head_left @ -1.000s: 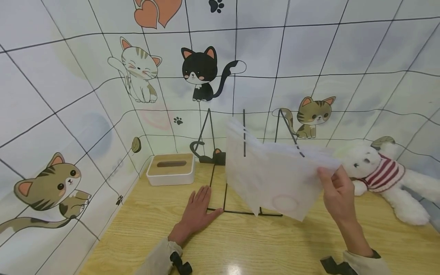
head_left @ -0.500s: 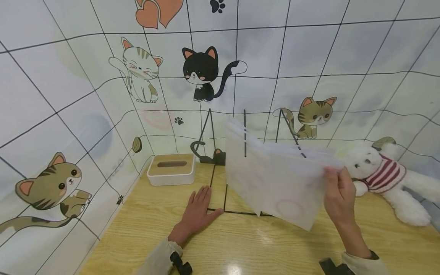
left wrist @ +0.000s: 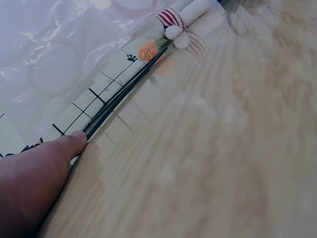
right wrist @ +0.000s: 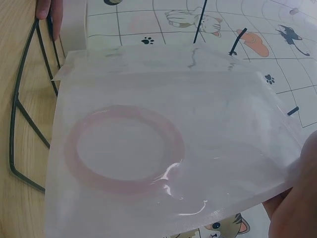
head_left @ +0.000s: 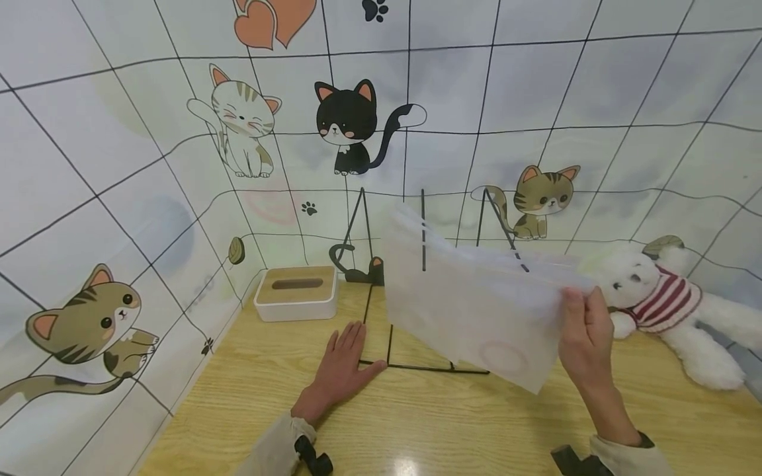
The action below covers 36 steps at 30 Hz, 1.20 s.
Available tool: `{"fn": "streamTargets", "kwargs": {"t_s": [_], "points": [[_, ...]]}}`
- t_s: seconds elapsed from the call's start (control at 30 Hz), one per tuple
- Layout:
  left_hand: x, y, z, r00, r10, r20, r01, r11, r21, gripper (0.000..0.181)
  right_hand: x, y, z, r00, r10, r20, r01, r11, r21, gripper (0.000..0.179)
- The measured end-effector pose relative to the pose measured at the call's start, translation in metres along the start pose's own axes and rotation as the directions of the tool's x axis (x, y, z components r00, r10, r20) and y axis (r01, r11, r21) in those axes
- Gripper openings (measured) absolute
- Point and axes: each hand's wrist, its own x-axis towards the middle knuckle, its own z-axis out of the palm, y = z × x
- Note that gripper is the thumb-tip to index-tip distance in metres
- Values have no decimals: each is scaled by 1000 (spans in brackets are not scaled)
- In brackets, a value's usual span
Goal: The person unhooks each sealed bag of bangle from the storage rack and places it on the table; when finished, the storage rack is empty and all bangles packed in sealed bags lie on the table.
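Several thin, translucent plastic sheets or bags (head_left: 464, 297) hang together from black wire prongs of a rack, with a pale pink ring (right wrist: 173, 144) showing on the front one in the right wrist view. By their upper right corner my right hand (head_left: 588, 337) pinches them between thumb and fingers. The black wire rack (head_left: 417, 367) stands on the table, its upper part mostly hidden behind the plastic. My left hand (head_left: 340, 367) lies flat on the tabletop at the left of the rack's base. In the left wrist view its thumb (left wrist: 74, 141) touches the base wire.
A white tissue box (head_left: 297, 311) with a wooden lid sits behind my left hand. To the right lies a white plush toy (head_left: 667, 307) in a striped top. A cat-patterned wall covering (head_left: 452, 86) rises behind the wooden table (head_left: 381, 423).
My right hand has shifted slightly right with the plastic corner. The front sheet's lower right corner has moved right and down, and the dip between two leaves has smoothed out. My left hand stays put.
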Motion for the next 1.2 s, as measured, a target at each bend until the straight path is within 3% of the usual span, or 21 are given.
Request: {"fn": "streamTargets", "kwargs": {"t_s": [0.6, 1.2], "points": [[-1, -3, 2, 1000, 7, 0, -7, 1000, -1, 94, -5, 0, 1, 996, -74, -59, 75, 997, 18, 20], [-1, -2, 0, 1000, 5, 0, -5, 1000, 11, 94, -3, -5, 0, 992, -97, -85, 104, 992, 77, 23]]}}
